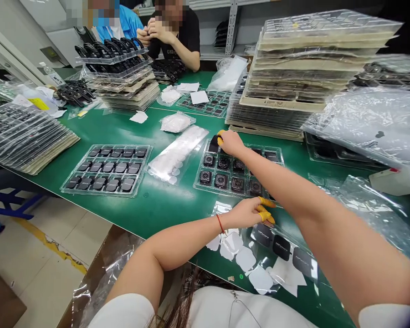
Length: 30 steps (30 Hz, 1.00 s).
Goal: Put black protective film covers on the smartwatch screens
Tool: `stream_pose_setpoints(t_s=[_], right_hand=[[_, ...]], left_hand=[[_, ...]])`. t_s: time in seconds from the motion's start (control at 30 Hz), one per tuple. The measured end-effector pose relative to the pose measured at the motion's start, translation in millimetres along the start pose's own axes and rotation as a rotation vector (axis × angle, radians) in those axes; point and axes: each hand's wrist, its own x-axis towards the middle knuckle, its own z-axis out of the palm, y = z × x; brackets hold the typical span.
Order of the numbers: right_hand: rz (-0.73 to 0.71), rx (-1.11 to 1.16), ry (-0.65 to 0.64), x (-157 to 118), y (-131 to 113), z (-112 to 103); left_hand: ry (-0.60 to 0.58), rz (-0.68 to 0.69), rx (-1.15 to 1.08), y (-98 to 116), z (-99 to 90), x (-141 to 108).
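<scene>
My right hand [231, 142], with a yellow finger cot, reaches over the far left corner of a clear plastic tray [198, 186]. Its fingers pinch a flat black piece [213, 145], whose kind I cannot make out. Square black watch bodies [220, 181] sit in the tray's pockets, some hidden under my right forearm. My left hand [248, 213], wearing yellow finger cots and a red wrist string, is by the tray's near edge, fingers stretched out and apart. Below it lie printed black square films [281, 247] on clear sheets and rounded white papers [246, 259].
Another tray [64, 189] of black squares stands left, beside a plastic sleeve with round white stickers [177, 155]. Tall tray stacks [294, 73] rise behind on the right; more stacks [123, 91] stand at back left. Two people [177, 41] sit across the green table [164, 209].
</scene>
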Motion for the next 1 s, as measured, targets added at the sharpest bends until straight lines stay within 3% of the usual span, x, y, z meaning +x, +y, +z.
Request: stream_pose_setpoints(t_s=[0.13, 0.23, 0.33, 0.4, 0.5, 0.6, 0.7, 0.8, 0.9, 1.0], right_hand=[[0.029, 0.185, 0.022, -76, 25, -25], [0.047, 0.451, -0.050, -147, 46, -35], [0.049, 0.544, -0.130, -204, 56, -31], [0.017, 0.449, -0.075, -229, 53, -23], [-0.107, 0.277, 0.054, -250, 46, -16], [-0.142, 0.356, 0.063, -262, 58, -21], [0.211, 0.395, 0.113, -269, 93, -29], [0.484, 0.033, -0.042, -274, 123, -31], [0.485, -0.364, -0.124, -280, 123, -32], [0.311, -0.417, -0.107, -292, 97, -39]], left_hand=[[0.135, 0.114, -0.114, 13, 0.3, -5], [0.245, 0.191, -0.194, 20, 1.6, -5], [0.193, 0.255, -0.188, 19, 7.8, -6], [0.166, 0.272, -0.116, 15, 12.8, -8], [0.208, 0.259, 0.015, 10, 16.3, -11], [0.236, 0.209, 0.019, 16, 13.9, -15], [0.166, 0.076, -0.020, 32, 10.7, -23], [0.047, -0.012, -0.037, 49, 10.4, -33], [-0.001, -0.015, -0.039, 62, 11.5, -43], [-0.105, -0.017, -0.013, 70, 10.7, -53]])
